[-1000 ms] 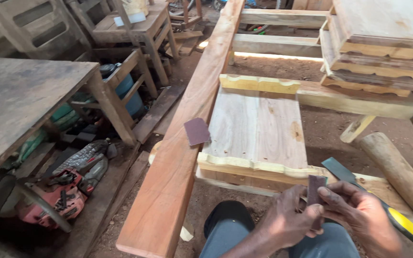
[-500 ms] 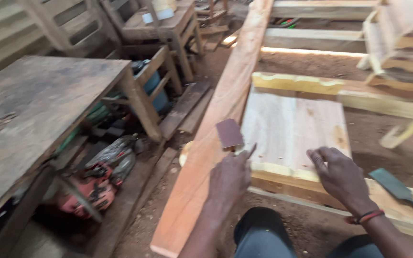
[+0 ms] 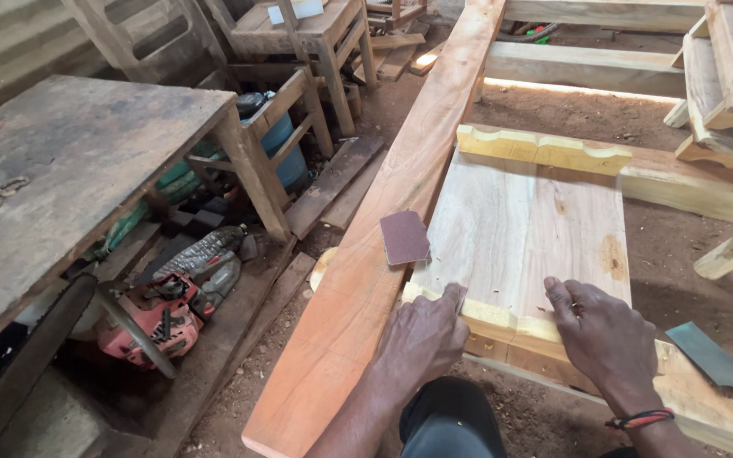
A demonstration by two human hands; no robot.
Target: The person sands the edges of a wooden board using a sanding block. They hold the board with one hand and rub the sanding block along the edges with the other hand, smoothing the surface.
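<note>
A pale wooden panel (image 3: 536, 229) with yellow scalloped trim at its far and near ends lies in front of me. My left hand (image 3: 422, 339) is at the panel's near left corner and pinches a small dark scrap (image 3: 456, 294) against the trim. My right hand (image 3: 604, 339) rests palm down on the near trim, fingers slightly curled, with nothing in it. A brown rectangle of sandpaper (image 3: 404, 237) lies on the long reddish plank (image 3: 383, 220) just left of the panel, a little beyond my left hand.
A chisel with a yellow handle (image 3: 719, 365) lies right of my right hand. A weathered table (image 3: 69, 170) stands at left with a red chainsaw (image 3: 163, 314) under it. Stools, a blue drum (image 3: 286, 148) and stacked timber (image 3: 723, 85) crowd the back; the floor is dirt.
My hands were together over my lap holding a dark piece. They have parted and come down on the panel's near edge, the left reaching forward past the sandpaper. My view swung left.
</note>
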